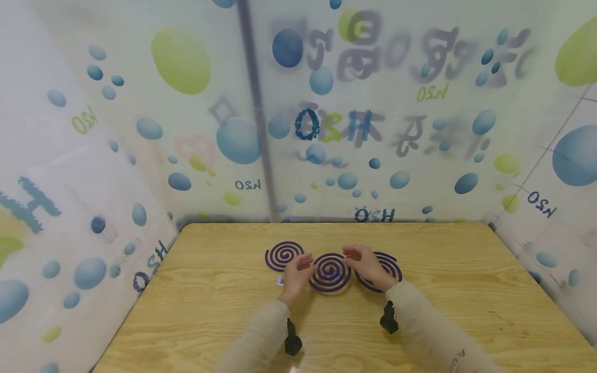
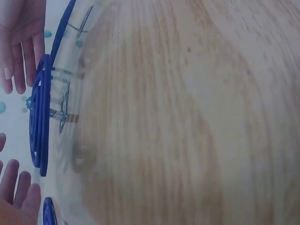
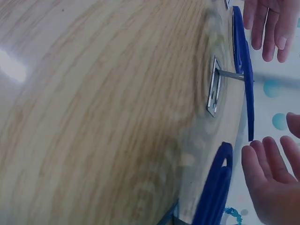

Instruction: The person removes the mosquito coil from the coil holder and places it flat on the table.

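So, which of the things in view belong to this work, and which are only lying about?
Probably the work:
middle purple spiral, between left hand and right hand
its metal stand
left spiral, right spiral

Only surroundings:
wooden table
printed sheeting behind

Sheeting [image 1: 289,176]: is glowing brightly while grey lettering [image 1: 438,49] is blurring
Desk [image 1: 214,321]: is catching faint, soft shadows
Right-wrist view: glare [image 3: 11,65] is whitening one patch
Left-wrist view: is looking dim, desk edge bowing

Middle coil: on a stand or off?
On: the right wrist view shows the coil raised above the table, meeting a metal stand.
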A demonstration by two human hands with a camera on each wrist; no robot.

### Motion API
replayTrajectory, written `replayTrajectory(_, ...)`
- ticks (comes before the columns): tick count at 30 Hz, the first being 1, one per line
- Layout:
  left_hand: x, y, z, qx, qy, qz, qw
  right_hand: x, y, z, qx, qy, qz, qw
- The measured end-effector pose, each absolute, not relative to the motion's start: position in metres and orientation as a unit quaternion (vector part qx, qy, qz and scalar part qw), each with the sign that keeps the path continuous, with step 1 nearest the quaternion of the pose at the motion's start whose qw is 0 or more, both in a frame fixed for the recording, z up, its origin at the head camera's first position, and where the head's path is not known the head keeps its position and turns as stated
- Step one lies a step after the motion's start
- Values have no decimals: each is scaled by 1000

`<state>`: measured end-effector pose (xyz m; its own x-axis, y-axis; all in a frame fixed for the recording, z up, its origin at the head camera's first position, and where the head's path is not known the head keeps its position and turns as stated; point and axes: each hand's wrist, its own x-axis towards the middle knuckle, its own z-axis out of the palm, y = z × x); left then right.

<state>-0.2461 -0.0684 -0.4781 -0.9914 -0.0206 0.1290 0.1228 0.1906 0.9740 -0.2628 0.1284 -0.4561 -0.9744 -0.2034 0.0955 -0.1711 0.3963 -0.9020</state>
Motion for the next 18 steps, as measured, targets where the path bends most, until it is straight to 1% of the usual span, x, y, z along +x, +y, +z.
replayTrajectory(4, -246, -66, -483, -29, -774, -629, 60, -263, 127, -460, -96, 833, -545, 17)
replayTrajectory(9, -246, -61, -488, -29, -795, -603, 59, -264, 127, -464, -71, 836, -542, 37)
replayTrajectory(15, -246, -56, -493, -17, -800, -599, 23, -268, 124, -472, -91, 848, -521, 39)
replayTrajectory(18, -245, -56, -493, -17, -794, -607, 15, -269, 121, -473, -87, 854, -511, 36)
